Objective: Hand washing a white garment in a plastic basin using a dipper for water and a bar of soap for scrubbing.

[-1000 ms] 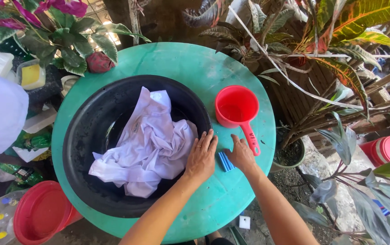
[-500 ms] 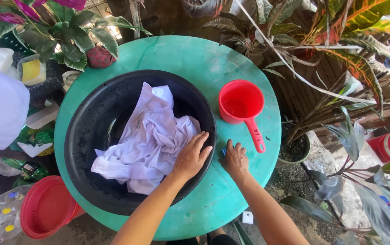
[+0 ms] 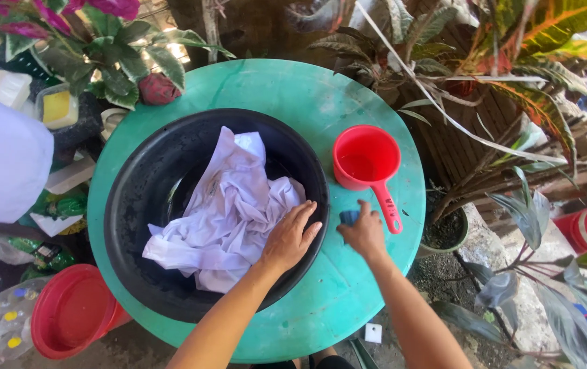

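Since earlier, right hand [image 3: 364, 231] lifted, clamped on one blue block [image 3: 348, 217], mostly hidden; left hand [image 3: 290, 237] spread flat on one white cloth [image 3: 221, 212].

Red dipper [image 3: 364, 164], red bucket [image 3: 68, 320], potted plants [image 3: 102, 48].

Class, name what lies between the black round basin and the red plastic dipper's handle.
In the head view, the right hand gripping a small blue block, over the green round tabletop.
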